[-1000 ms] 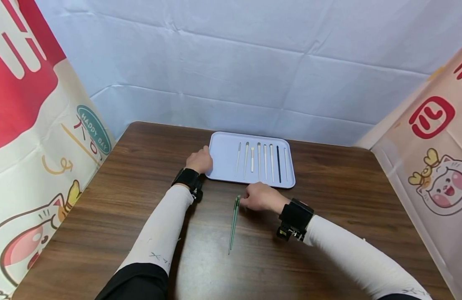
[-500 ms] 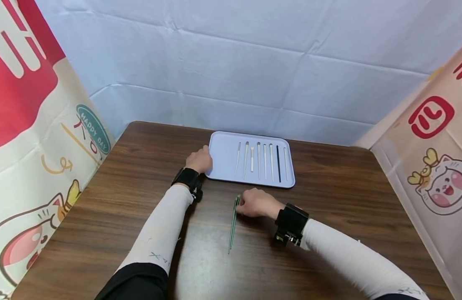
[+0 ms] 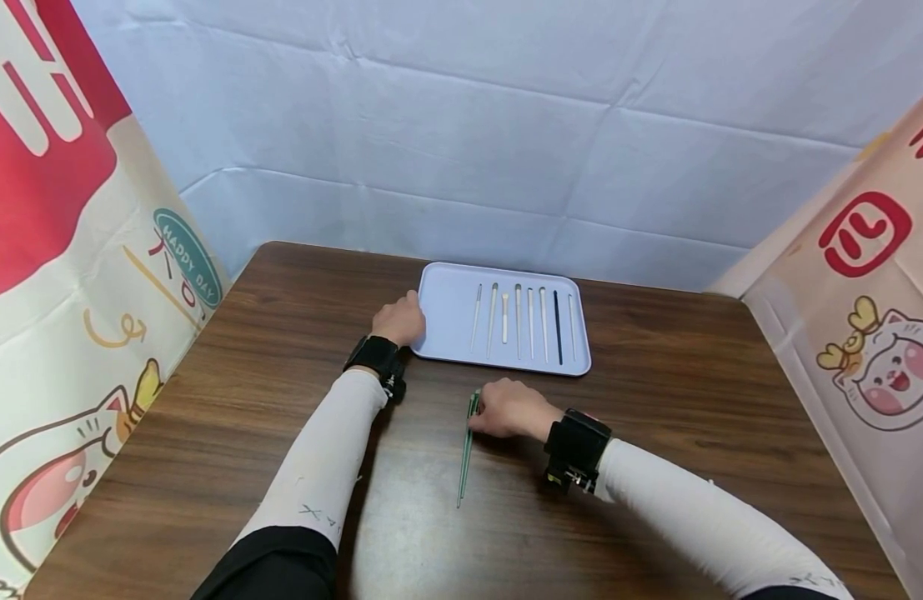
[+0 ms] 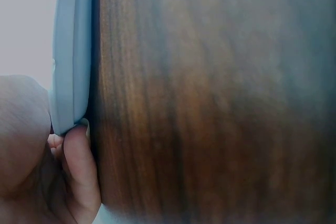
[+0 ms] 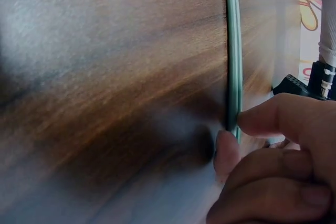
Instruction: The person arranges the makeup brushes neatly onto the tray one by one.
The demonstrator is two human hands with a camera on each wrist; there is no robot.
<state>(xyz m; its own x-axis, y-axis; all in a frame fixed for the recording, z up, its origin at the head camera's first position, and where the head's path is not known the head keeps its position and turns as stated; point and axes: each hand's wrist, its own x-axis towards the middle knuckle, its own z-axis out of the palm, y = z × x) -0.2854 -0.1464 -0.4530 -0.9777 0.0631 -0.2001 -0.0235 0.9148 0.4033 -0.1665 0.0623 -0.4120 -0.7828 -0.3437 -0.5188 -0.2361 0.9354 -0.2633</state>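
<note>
On the table lies a pair of slim green sticks (image 3: 466, 467), close together at the far end and slightly spread at the near end. My right hand (image 3: 512, 408) pinches them near their far end; in the right wrist view the thumb (image 5: 260, 118) is on one side and a fingertip (image 5: 227, 153) on the other. A pale blue tray (image 3: 442, 333) stands further back. My left hand (image 3: 399, 321) grips its left edge, with a bent digit (image 4: 81, 166) right at the tray's corner in the left wrist view. The other left fingers are mostly hidden.
Several slim brush-like sticks lie side by side in the tray, mostly pale, with one black stick (image 3: 558, 329) near the right. The dark wooden table (image 3: 281, 375) ends behind the tray at a hanging pale cloth (image 3: 461, 150). Printed cloths hang at both sides.
My right hand has moved slightly toward me, from the tray's front edge down along the green sticks, and its fingers have come round them. The left hand and tray stay put.
</note>
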